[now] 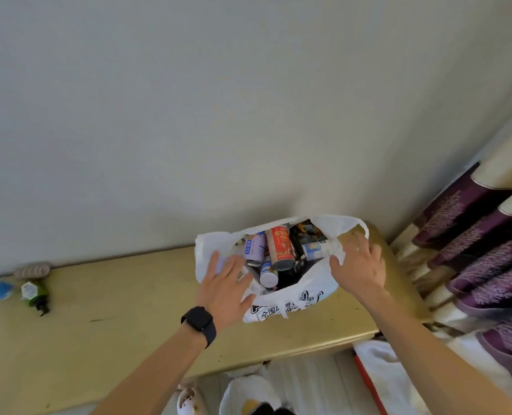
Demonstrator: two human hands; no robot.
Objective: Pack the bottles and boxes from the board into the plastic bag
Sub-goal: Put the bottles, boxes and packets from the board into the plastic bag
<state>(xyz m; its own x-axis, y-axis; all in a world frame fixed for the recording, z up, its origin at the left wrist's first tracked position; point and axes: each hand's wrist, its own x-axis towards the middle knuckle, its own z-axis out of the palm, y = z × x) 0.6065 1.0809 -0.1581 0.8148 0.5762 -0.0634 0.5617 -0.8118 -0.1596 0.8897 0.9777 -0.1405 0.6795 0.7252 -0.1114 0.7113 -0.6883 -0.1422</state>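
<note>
The plastic bag (293, 298) bore black Chinese print just nearer than the left hand (224, 283) and right hand (358, 262), starting 全国, the rest creased. Beyond the left fingertips, a red can (280, 247) showed 红; the purple can's (254, 248) label was blurred.
</note>
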